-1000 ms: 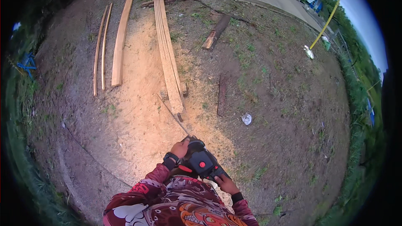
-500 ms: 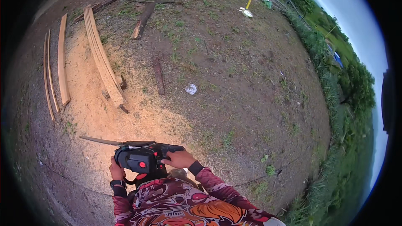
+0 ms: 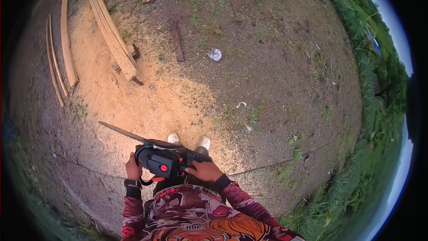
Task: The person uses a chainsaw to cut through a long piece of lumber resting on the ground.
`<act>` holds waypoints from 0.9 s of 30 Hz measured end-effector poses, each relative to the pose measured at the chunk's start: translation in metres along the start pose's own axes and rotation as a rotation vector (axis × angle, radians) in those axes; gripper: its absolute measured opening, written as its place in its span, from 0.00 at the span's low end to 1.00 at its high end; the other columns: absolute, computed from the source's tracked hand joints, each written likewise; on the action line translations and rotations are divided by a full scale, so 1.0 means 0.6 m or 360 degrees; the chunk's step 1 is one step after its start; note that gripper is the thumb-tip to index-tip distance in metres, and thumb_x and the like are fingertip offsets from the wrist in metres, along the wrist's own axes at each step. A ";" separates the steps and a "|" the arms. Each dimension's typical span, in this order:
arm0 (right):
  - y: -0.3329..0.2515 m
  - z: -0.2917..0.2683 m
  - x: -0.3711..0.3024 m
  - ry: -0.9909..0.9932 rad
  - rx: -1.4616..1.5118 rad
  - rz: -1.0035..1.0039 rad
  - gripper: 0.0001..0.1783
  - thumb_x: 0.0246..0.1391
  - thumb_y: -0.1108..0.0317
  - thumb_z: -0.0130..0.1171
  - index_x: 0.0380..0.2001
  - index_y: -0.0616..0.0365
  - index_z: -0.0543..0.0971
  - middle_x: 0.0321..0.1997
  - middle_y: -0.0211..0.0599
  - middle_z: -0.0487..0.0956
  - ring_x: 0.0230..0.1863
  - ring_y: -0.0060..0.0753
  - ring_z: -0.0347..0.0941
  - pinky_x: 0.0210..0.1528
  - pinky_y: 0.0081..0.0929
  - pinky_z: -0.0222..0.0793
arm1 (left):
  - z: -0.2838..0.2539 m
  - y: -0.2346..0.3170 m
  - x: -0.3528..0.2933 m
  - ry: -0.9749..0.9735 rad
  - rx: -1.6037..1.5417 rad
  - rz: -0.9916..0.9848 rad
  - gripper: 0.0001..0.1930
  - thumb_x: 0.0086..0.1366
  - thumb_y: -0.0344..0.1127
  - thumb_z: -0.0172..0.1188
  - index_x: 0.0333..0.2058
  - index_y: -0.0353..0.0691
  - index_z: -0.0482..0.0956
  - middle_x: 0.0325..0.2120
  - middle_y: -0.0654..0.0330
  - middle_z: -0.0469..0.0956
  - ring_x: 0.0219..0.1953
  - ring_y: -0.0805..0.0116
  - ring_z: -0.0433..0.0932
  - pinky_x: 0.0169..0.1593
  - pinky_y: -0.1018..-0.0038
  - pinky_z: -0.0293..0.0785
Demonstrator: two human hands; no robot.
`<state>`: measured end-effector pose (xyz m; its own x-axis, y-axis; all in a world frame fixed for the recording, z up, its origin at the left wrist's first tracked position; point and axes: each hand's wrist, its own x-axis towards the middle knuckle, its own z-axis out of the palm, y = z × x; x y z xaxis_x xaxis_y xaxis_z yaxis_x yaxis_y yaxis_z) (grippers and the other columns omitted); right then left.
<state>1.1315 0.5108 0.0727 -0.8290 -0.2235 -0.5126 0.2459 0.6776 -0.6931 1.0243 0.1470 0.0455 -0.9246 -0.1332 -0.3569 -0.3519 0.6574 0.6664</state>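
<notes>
Grasping the saw with the left hand at its left side and the right hand at its right, standing with shoes showing past its far edge.

the daylight is soft and rather even, and the sky, far ahead and to the right of the fingers, shows pale. ahead of the fingers, the sawdust looks warm and bright, while the ground to their right is dimmer and grey-brown. the shadows are weak. between the fingers, the saw is so dark that its small details are partly lost. far to their left, the boards bend with the wide lens. far to their right, the grass is stretched and soft, near a black rim.
</notes>
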 end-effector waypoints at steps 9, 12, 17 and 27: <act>0.016 0.044 -0.031 -0.0047 0.0352 0.0232 0.34 0.69 0.40 0.44 0.51 0.63 0.76 0.41 0.64 0.81 0.47 0.69 0.77 0.49 0.53 0.72 | 0.086 0.075 0.096 -0.0356 0.0265 0.0383 0.25 0.73 0.55 0.48 0.34 0.39 0.82 0.24 0.48 0.81 0.28 0.50 0.80 0.37 0.58 0.74; 0.010 0.053 -0.028 0.0139 0.0395 0.0234 0.31 0.69 0.41 0.44 0.48 0.63 0.75 0.35 0.69 0.80 0.43 0.75 0.76 0.47 0.60 0.70 | 0.093 0.159 0.112 -0.0441 0.0165 0.0055 0.33 0.73 0.62 0.41 0.31 0.38 0.84 0.25 0.49 0.82 0.32 0.47 0.82 0.41 0.55 0.74; 0.048 0.092 0.036 0.0324 0.0366 0.0256 0.31 0.69 0.42 0.44 0.50 0.63 0.75 0.36 0.70 0.80 0.43 0.74 0.77 0.45 0.61 0.70 | 0.090 0.250 0.129 -0.0325 0.0204 0.0058 0.32 0.72 0.61 0.42 0.35 0.39 0.86 0.29 0.45 0.83 0.37 0.43 0.83 0.43 0.54 0.76; 0.013 0.136 0.256 0.0439 0.0654 0.0350 0.23 0.72 0.49 0.45 0.43 0.60 0.75 0.19 0.36 0.73 0.19 0.30 0.70 0.24 0.34 0.64 | 0.136 0.203 0.341 0.0126 0.0415 0.0309 0.27 0.70 0.59 0.50 0.27 0.43 0.86 0.19 0.48 0.80 0.24 0.43 0.81 0.28 0.54 0.75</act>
<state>1.0467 0.4245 -0.0527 -0.8234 0.1223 -0.5542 0.5588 0.3453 -0.7540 0.8042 0.2606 0.0001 -0.9828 -0.0372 -0.1807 -0.1281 0.8424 0.5234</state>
